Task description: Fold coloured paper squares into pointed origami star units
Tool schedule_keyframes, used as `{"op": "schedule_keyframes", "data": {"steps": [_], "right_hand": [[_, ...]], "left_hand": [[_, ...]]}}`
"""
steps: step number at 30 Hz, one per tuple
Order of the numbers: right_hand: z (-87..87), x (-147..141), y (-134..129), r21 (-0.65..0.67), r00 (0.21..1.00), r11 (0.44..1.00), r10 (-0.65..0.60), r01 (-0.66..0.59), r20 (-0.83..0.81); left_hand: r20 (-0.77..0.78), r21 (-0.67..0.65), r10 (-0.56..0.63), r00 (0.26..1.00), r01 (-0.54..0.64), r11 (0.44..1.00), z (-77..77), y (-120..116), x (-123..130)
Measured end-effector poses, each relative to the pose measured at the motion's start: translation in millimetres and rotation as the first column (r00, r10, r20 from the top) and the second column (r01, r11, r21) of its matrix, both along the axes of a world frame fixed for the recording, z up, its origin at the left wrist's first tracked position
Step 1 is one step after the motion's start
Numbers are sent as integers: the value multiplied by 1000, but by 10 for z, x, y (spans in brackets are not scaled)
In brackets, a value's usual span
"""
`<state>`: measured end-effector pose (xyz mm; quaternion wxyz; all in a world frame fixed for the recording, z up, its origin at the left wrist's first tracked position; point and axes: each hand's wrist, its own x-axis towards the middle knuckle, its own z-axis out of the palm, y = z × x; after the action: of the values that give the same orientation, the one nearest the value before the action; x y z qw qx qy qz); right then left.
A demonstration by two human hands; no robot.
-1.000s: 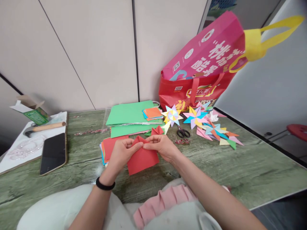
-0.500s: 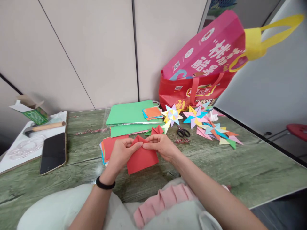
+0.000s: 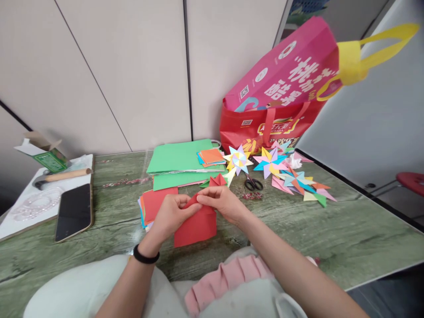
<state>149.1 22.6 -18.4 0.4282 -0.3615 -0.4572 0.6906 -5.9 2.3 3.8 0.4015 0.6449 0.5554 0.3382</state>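
Note:
A sheet of red paper (image 3: 195,227) is held between my two hands above the front of the table, its upper edge folded over. My left hand (image 3: 174,214) pinches the fold from the left, thumb on top. On the right, my right hand (image 3: 218,201) grips the same upper edge between thumb and fingers. The fingers cover part of the fold. Just behind my right hand lies a small folded red paper piece (image 3: 217,180). A stack of coloured paper squares (image 3: 157,205), red on top, lies beside my left hand.
Green paper sheets (image 3: 180,157) lie at the back with small orange squares (image 3: 212,155). Folded paper stars (image 3: 238,160), black scissors (image 3: 253,182) and loose folded pieces (image 3: 303,183) are to the right. Bags (image 3: 271,126) stand behind. A phone (image 3: 74,212) and hammer (image 3: 62,176) lie left.
The upper point of the red paper has been folded down, and the sheet sits slightly lower. My left hand has shifted a little, its thumb now further along the fold.

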Motion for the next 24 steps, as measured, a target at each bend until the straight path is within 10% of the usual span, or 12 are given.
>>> {"op": "schedule_keyframes", "data": {"steps": [12,24], "right_hand": [[26,-65,-19,-101,992,990,-104,96,-75],[25,-50,-8,66,987,990,-130,124,98]], "left_hand": [[81,-70,-7,997,13,997,6,-33,13],[254,-261,94,963,-25,965,-1,-24,4]]}}
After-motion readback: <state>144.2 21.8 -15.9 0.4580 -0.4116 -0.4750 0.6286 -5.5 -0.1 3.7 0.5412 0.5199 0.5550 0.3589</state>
